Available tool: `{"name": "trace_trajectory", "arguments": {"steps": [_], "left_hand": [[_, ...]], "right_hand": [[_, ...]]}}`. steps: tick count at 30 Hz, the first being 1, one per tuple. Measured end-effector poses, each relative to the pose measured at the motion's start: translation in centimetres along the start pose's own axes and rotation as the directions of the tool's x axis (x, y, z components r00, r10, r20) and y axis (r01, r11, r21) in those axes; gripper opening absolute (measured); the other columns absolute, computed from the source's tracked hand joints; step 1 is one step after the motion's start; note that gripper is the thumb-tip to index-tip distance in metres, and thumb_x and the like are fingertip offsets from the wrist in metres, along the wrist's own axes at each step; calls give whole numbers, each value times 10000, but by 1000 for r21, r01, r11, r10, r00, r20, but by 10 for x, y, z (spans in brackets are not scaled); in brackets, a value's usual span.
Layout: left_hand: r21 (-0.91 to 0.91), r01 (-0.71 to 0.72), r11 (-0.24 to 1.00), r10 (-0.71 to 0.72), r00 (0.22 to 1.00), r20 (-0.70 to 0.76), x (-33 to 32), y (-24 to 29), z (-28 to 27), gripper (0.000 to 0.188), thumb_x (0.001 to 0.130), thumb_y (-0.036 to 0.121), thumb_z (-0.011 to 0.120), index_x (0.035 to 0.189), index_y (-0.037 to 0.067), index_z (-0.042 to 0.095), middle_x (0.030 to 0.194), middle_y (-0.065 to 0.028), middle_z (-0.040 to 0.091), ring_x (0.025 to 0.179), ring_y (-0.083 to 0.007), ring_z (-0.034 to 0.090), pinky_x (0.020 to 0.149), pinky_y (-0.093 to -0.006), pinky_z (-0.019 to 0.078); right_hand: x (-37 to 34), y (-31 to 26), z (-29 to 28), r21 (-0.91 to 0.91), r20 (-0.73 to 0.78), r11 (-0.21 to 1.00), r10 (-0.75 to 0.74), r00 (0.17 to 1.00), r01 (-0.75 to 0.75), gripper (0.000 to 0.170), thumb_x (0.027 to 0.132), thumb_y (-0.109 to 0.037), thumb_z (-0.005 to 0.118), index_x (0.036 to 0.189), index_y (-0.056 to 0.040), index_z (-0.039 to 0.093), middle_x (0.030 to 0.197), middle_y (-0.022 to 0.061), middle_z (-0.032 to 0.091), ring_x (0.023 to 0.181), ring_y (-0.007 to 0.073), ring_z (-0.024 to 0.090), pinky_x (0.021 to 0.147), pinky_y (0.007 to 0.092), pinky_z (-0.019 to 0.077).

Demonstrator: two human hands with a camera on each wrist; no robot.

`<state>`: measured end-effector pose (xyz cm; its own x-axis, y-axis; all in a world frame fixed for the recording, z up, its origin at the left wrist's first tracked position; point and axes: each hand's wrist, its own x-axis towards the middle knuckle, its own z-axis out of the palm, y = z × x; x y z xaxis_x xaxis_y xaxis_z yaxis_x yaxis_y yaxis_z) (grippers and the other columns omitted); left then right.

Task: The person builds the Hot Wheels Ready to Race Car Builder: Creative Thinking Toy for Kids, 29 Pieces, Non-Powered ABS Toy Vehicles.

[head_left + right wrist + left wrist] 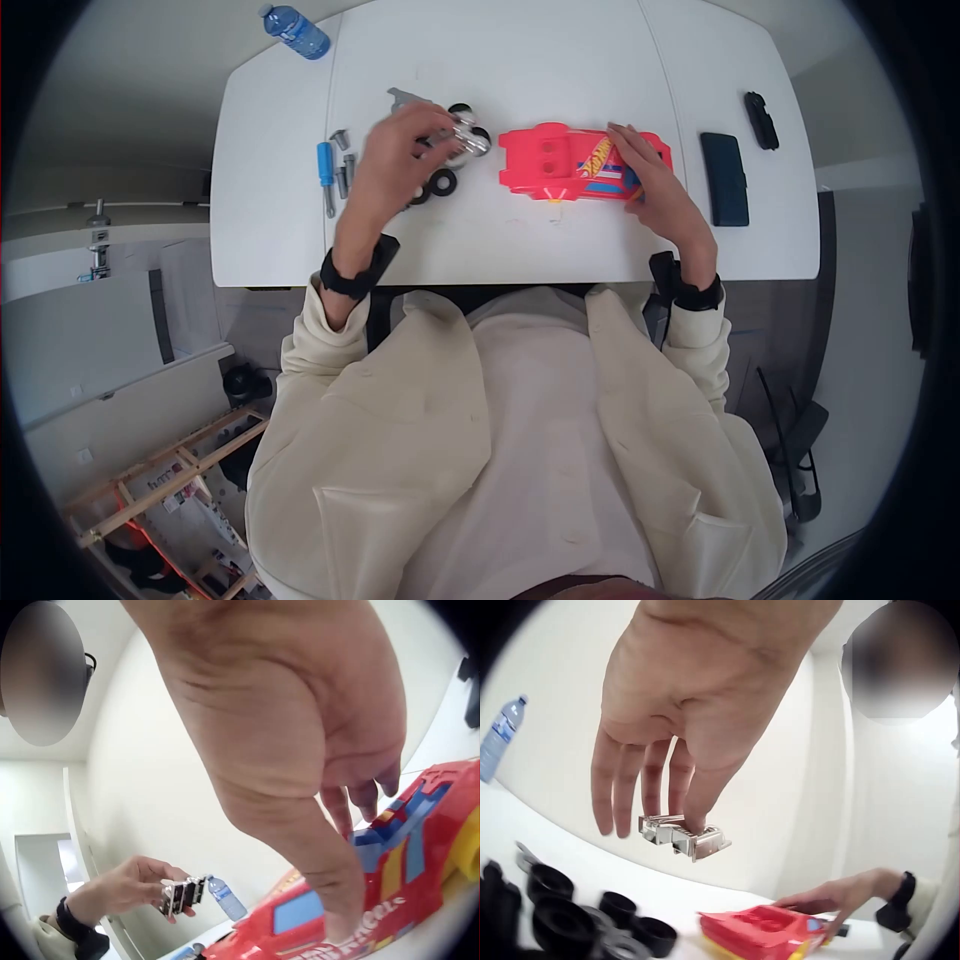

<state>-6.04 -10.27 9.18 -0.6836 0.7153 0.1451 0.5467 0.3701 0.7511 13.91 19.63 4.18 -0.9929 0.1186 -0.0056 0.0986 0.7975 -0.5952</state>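
The left hand [398, 160] pinches a shiny chrome part [468, 138] between thumb and fingers, held above the table in the left wrist view [682, 835]. Below it lie black wheels [442, 182] and a grey piece [405, 98]. A red toy car body [545, 160] with a yellow logo and blue stripes rests on the table to the right of the wheels. The right hand [660, 190] grips the car body's right end, thumb on the near side and fingers over the far side; in the right wrist view the thumb presses the lettered side [375, 930].
Left of the wheels lie a blue screwdriver [325, 165] and several grey bolts [342, 180]. A water bottle [296, 32] lies at the table's back left. At the right are a dark case [725, 180] and a black object [761, 121].
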Motion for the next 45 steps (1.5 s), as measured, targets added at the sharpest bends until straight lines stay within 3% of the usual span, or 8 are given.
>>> {"name": "trace_trajectory", "arguments": {"steps": [4,7,11,19,23,30,37,45], "left_hand": [[-115,-97,989,112,985,129,-5,35,39,243,862,6,778,1097,23,716,1155,-84,698,915,-184,710,708,-288,596],[-164,-175,971,198,972,130,-4,57,70,253,857,12,780,1094,5,692,1136,-94,699,876,-192,713,713,-301,599],[-196,-140,971,165,979,119,1,70,98,277,849,39,795,1050,-13,611,1043,-87,698,823,-182,699,707,-305,587],[-322,85,943,-19,978,206,3,72,117,301,867,41,800,1016,7,540,946,-71,682,797,-131,685,679,-273,566],[-420,24,907,41,989,145,4,70,126,248,896,16,762,1017,11,546,823,-102,694,721,-147,716,620,-287,556],[-377,-54,925,101,989,107,9,54,97,341,891,6,749,1211,19,632,1207,-98,658,1076,-180,671,905,-328,598],[-77,-131,988,143,970,197,-18,21,63,467,863,42,771,1309,77,637,1420,-143,560,1276,-324,577,1091,-402,481],[-88,-183,979,200,940,276,-32,2,73,588,836,-14,745,1390,116,598,1522,-165,462,1380,-381,478,1097,-442,450]], "right_hand": [[-4,-33,-12,154,-121,979,-112,986,130,925,680,40,858,1509,-130,484,1558,114,465,1419,349,452,1157,399,439],[-6,-74,-14,328,-268,874,-277,923,358,592,731,-39,863,1291,-68,675,1303,111,658,1172,301,623,989,350,530],[-13,-67,-13,167,-338,951,-192,921,260,396,729,-38,863,1103,-28,734,1039,103,731,879,283,684,783,361,563],[-23,-39,-5,209,-259,963,-116,959,173,319,752,0,846,1059,-37,766,999,99,760,897,278,726,812,340,589],[-21,-39,0,220,-346,957,-106,932,190,248,775,-64,850,1014,-49,785,1001,108,755,895,283,722,791,347,590],[-9,3,-38,10,-433,998,-46,900,56,234,756,-31,829,986,-35,790,982,102,753,880,287,714,778,351,577],[0,17,-19,-90,-242,996,-39,969,17,206,783,-3,779,989,-23,777,1035,126,734,871,298,706,782,359,567],[3,7,-16,-128,-238,991,-1,971,-31,188,779,-6,774,967,-16,769,907,135,726,785,303,714,719,358,564]]}}
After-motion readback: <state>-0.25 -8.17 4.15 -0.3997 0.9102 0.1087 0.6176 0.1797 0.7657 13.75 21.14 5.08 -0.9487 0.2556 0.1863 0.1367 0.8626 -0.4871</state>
